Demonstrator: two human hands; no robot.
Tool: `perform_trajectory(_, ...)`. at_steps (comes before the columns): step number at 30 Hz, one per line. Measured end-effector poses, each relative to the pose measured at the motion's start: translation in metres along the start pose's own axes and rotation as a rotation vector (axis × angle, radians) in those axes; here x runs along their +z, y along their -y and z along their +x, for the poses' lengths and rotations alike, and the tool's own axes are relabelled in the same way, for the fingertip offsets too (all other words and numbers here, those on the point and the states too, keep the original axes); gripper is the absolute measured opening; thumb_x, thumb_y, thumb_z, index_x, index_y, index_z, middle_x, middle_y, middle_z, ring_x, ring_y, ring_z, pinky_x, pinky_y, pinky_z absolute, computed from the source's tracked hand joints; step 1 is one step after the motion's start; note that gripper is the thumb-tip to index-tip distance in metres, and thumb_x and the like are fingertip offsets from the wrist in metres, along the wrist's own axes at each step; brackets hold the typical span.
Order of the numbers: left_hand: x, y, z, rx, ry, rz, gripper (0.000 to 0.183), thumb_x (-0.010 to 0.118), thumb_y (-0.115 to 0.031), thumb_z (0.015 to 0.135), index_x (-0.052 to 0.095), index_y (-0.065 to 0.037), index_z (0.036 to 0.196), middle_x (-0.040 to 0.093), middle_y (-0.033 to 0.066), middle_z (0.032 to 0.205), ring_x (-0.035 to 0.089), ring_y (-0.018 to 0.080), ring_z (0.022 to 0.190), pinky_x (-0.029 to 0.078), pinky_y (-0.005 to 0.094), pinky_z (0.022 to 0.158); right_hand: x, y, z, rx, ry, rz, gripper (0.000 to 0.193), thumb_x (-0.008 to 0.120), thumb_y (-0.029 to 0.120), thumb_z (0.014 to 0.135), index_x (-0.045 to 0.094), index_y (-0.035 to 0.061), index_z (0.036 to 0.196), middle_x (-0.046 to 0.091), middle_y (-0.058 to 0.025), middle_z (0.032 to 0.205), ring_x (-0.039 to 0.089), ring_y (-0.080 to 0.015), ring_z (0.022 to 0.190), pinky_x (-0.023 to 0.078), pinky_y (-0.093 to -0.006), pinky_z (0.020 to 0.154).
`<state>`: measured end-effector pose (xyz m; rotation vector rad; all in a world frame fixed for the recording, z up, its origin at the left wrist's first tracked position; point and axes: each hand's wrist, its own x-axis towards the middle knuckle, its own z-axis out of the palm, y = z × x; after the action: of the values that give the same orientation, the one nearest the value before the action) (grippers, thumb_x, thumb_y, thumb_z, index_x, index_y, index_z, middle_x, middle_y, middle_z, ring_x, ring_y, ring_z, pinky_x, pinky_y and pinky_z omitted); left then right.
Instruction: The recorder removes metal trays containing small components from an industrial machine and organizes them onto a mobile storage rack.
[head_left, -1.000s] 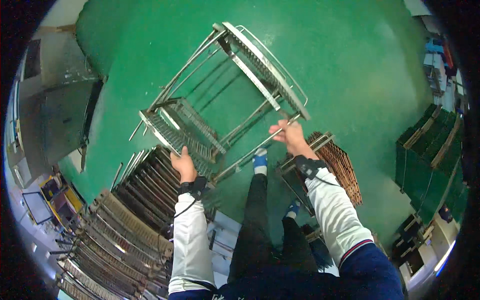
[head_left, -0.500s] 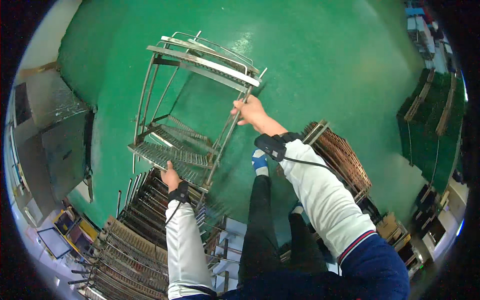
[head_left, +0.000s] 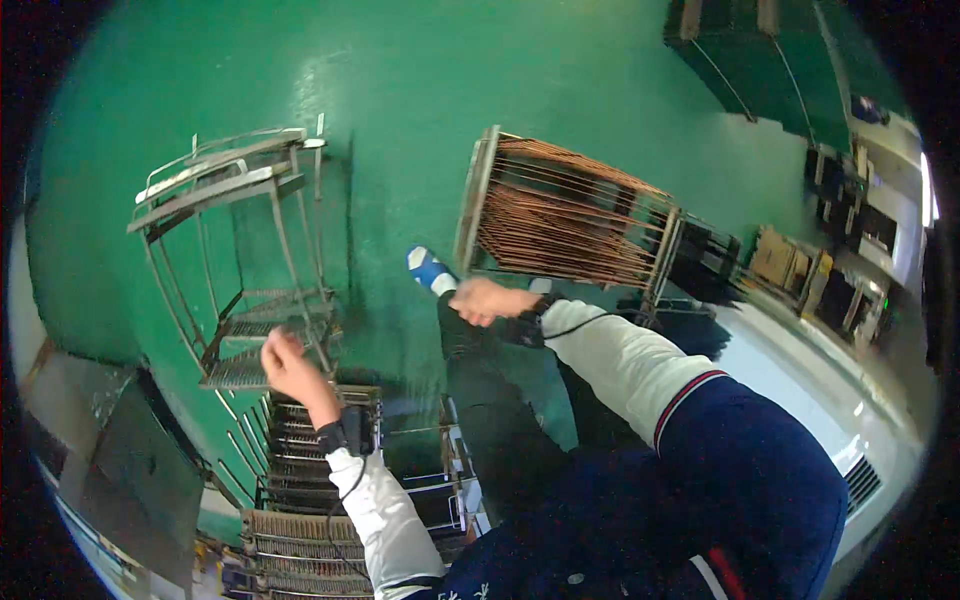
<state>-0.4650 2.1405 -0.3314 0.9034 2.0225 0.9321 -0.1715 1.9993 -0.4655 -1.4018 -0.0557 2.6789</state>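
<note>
An empty metal rack frame (head_left: 285, 225) stands upright on the green floor at the left, with slotted bars at top and bottom. My left hand (head_left: 298, 378) is in front of its lower right corner, fingers loosely bent and a little blurred, holding nothing I can see. To the right stands a second rack (head_left: 560, 210), filled with rows of thin copper-coloured strips. Near that rack's lower left corner, above my foot, is my right hand (head_left: 485, 302). It appears apart from the rack, its blurred fingers half curled around nothing visible.
Close by at the lower left are more slotted metal racks (head_left: 300, 535) with protruding rods. A grey cabinet (head_left: 140, 470) stands at the far left. Dark green covered racks (head_left: 750, 70) are at the upper right, and a white machine surface (head_left: 790, 370) is on my right.
Both hands have let go of the empty rack, which now stands farther left in view. My view has turned right, bringing the copper-coloured rack nearer the middle, beside my right hand.
</note>
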Motion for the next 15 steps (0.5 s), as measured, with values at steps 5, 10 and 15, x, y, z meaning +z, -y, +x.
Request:
perform_trajectory(5, 0.117, 0.011, -0.069, -0.161, 0.450, -0.164, 0.024, 0.049, -0.022, 0.087, 0.054, 0.001, 0.090, 0.054, 0.0036, 0.071, 0.047, 0.0086, 0.060, 0.038, 0.0203, 0.056, -0.084, -0.144, -0.140, 0.043, -0.176, -0.330, 0.030, 0.056, 0.032, 0.078, 0.052, 0.0034, 0.072, 0.053, -0.0036, 0.058, 0.051, -0.0153, 0.048, 0.041, -0.0289, 0.042)
perform_trajectory(10, 0.222, 0.079, -0.098, -0.386, 0.733, -0.050, 0.038, 0.052, -0.032, 0.084, 0.052, 0.003, 0.099, 0.057, 0.0064, 0.079, 0.053, 0.0119, 0.067, 0.042, 0.0243, 0.060, -0.201, -0.246, -0.251, 0.231, -0.703, -0.149, 0.026, 0.056, 0.028, 0.078, 0.054, 0.0026, 0.073, 0.056, -0.0071, 0.060, 0.054, -0.0175, 0.050, 0.043, -0.0303, 0.044)
perform_trajectory(15, 0.281, 0.102, -0.126, -0.517, 0.922, 0.252, 0.058, 0.050, -0.046, 0.081, 0.043, 0.000, 0.116, 0.051, 0.0134, 0.107, 0.052, 0.0220, 0.090, 0.041, 0.0351, 0.078, -0.364, -0.344, -0.269, -0.184, -0.769, 0.551, 0.033, 0.051, 0.041, 0.081, 0.046, 0.0089, 0.073, 0.050, -0.0022, 0.064, 0.050, -0.0155, 0.058, 0.038, -0.0341, 0.046)
